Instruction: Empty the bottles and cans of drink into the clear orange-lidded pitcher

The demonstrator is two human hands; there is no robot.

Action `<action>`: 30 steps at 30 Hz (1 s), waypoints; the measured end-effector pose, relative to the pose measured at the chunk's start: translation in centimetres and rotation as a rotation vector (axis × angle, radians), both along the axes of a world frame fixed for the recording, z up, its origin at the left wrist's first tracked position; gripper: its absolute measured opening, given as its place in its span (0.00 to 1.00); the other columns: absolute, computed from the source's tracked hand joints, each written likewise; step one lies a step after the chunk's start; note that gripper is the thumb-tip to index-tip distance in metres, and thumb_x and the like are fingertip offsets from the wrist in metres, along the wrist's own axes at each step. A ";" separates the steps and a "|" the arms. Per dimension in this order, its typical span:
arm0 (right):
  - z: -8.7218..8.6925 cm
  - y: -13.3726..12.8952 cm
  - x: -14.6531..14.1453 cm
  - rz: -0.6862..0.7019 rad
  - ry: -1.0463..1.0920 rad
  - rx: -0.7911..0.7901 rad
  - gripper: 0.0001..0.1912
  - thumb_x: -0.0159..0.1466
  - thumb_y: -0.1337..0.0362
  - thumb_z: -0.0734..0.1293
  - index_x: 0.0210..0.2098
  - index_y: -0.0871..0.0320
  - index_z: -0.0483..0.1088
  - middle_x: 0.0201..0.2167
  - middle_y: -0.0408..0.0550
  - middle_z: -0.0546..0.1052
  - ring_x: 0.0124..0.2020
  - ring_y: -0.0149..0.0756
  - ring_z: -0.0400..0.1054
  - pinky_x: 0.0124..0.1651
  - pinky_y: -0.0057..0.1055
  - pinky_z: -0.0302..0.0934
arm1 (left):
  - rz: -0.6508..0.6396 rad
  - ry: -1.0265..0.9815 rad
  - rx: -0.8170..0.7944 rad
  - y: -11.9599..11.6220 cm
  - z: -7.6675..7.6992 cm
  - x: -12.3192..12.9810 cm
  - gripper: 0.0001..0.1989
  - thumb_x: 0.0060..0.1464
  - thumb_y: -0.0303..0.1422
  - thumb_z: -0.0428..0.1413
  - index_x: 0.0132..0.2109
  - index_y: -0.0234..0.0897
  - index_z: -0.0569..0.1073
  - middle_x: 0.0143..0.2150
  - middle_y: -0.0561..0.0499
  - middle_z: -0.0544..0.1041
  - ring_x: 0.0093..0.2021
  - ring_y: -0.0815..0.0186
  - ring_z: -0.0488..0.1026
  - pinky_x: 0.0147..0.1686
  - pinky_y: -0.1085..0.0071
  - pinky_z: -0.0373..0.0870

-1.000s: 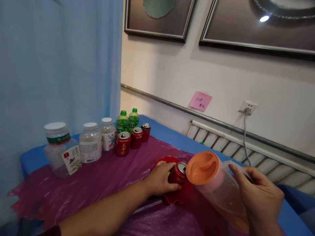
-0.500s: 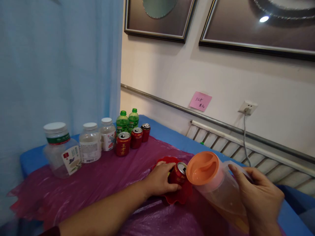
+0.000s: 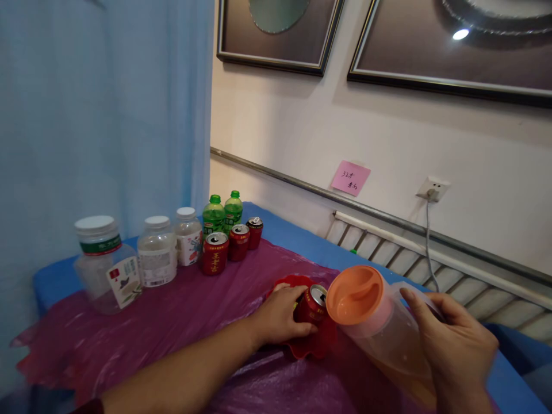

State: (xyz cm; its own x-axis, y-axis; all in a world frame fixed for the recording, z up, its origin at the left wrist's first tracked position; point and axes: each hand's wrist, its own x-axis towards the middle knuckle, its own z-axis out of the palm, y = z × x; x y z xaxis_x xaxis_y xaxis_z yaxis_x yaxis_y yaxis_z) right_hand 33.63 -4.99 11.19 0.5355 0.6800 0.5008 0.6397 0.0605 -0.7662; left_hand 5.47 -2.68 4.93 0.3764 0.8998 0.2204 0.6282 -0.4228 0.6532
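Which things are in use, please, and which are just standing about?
In use:
red can, in the left hand
orange-lidded pitcher, in the right hand
red dish, beneath the can

Standing about:
three other red cans
two green bottles
three white-capped jars

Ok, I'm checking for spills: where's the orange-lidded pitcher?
In the head view, the orange-lidded pitcher is at lower right, tilted in the right hand, its lid beside the red drink can in the left hand.

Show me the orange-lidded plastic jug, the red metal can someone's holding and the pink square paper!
Orange-lidded translucent plastic jug [image 3: 384, 340]: head view, on its body.
Held red metal can [image 3: 310, 307]: head view, on its red side.
Pink square paper [image 3: 351, 177]: head view, on its middle.
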 end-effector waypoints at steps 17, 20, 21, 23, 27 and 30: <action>0.3 -0.1 -0.2 -0.016 0.018 -0.003 0.28 0.49 0.34 0.71 0.25 0.54 0.74 0.19 0.39 0.68 0.26 0.35 0.62 0.30 0.30 0.51 | 0.008 0.006 -0.002 -0.1 0.0 0.0 0.31 0.44 0.44 0.69 0.56 0.45 0.73 0.51 0.50 0.80 0.50 0.51 0.74 0.52 0.61 0.65; 0.2 -0.1 -0.1 -0.005 0.016 -0.004 0.28 0.50 0.34 0.71 0.25 0.54 0.74 0.19 0.39 0.68 0.27 0.35 0.61 0.30 0.30 0.51 | -0.001 0.002 0.007 -0.1 0.0 0.0 0.30 0.44 0.44 0.69 0.55 0.45 0.74 0.51 0.50 0.80 0.50 0.52 0.74 0.53 0.61 0.65; 0.1 -0.1 -0.1 -0.003 0.017 -0.006 0.28 0.50 0.34 0.71 0.25 0.54 0.74 0.19 0.39 0.68 0.27 0.35 0.61 0.30 0.30 0.51 | 0.002 0.004 0.009 -0.1 0.0 0.0 0.31 0.44 0.44 0.69 0.55 0.45 0.74 0.51 0.50 0.80 0.50 0.52 0.74 0.53 0.60 0.65; 0.1 -0.1 0.0 -0.002 0.018 -0.002 0.28 0.50 0.33 0.71 0.25 0.54 0.74 0.19 0.39 0.68 0.26 0.35 0.61 0.30 0.30 0.51 | 0.007 0.008 0.015 0.0 -0.1 0.0 0.31 0.43 0.45 0.69 0.55 0.45 0.74 0.52 0.50 0.80 0.50 0.51 0.74 0.53 0.60 0.65; 0.2 -0.1 -0.2 0.000 0.012 0.004 0.29 0.50 0.33 0.70 0.25 0.53 0.74 0.19 0.39 0.66 0.26 0.35 0.60 0.30 0.30 0.50 | 0.005 0.007 0.024 0.1 -0.3 0.0 0.31 0.43 0.44 0.69 0.55 0.45 0.74 0.52 0.50 0.80 0.50 0.52 0.75 0.52 0.61 0.65; 0.2 -0.1 -0.3 -0.007 0.010 0.003 0.28 0.49 0.33 0.71 0.24 0.53 0.74 0.19 0.39 0.66 0.26 0.35 0.61 0.30 0.30 0.51 | 0.005 0.006 0.026 0.0 -0.2 0.0 0.31 0.43 0.43 0.69 0.55 0.45 0.74 0.52 0.50 0.80 0.50 0.52 0.75 0.53 0.60 0.65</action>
